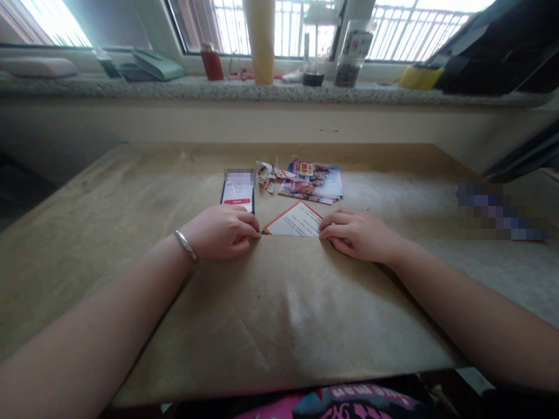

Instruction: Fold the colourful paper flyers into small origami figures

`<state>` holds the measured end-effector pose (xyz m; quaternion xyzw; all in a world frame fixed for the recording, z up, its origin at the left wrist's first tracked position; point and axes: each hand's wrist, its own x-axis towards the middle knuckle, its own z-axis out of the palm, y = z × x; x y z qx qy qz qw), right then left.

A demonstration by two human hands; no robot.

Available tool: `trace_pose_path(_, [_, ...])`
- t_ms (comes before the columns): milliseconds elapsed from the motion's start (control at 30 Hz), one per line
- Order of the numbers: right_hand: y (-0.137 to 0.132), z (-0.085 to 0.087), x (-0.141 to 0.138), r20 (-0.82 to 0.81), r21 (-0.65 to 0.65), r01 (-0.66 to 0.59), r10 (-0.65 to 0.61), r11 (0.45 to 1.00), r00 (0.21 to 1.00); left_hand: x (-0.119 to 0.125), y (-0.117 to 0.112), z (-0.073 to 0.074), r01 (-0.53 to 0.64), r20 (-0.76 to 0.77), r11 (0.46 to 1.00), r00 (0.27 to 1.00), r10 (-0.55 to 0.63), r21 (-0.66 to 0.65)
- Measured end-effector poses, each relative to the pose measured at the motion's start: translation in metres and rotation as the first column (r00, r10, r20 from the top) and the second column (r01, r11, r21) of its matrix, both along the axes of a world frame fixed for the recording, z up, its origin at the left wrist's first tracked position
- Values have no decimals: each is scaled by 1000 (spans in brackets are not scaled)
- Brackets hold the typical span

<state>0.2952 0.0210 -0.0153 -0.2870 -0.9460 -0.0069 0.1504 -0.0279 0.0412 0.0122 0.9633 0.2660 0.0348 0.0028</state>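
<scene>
A folded white leaflet (294, 222) with a red edge lies flat on the brown paper-covered table (131, 192), forming a triangle. My left hand (222, 231), with a silver bracelet at the wrist, pinches its left corner with curled fingers. My right hand (356, 233) presses down on its right corner, fingers closed together. A phone (238, 192) with a lit screen lies just beyond my left hand. A stack of colourful leaflets (312, 182) and small folded paper pieces (268, 174) lie behind the folded one.
A stone windowsill (218, 90) runs along the back with a red cup (212, 63), a yellow cylinder (260, 41), jars and a green box (152, 65). Dark equipment (493, 52) sits at the far right. A blurred item (498, 209) lies on the table's right.
</scene>
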Motion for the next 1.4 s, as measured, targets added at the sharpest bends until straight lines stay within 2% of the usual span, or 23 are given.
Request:
trace_pose_path(500, [2, 0, 9, -46, -85, 70, -74, 994, 996, -1, -1, -2, -68, 42, 998, 997, 68, -13])
trace_pose_path(633, [4, 0, 8, -69, -97, 123, -130, 988, 989, 9, -5, -4, -177, 16, 983, 984, 176, 42])
trace_pose_path(767, [8, -2, 7, -102, -109, 190, -201, 976, 974, 23, -12, -9, -284, 73, 955, 958, 278, 85])
trace_pose_path(900, [8, -4, 4, -124, -146, 223, -241, 964, 963, 31, -16, -13, -284, 94, 951, 957, 273, 121])
trace_pose_path(1133, [8, -5, -4, -202, -250, 274, -327, 929, 923, 32, -15, -18, -271, 109, 955, 960, 259, 120])
trace_pose_path(1267, [9, -9, -6, -301, -312, 291, -385, 904, 872, 32, -15, -19, -275, 131, 955, 957, 260, 112])
trace_pose_path(1400, [7, -9, -9, -338, -393, 313, -453, 864, 825, 32, -15, -20, -300, 190, 953, 939, 286, 52])
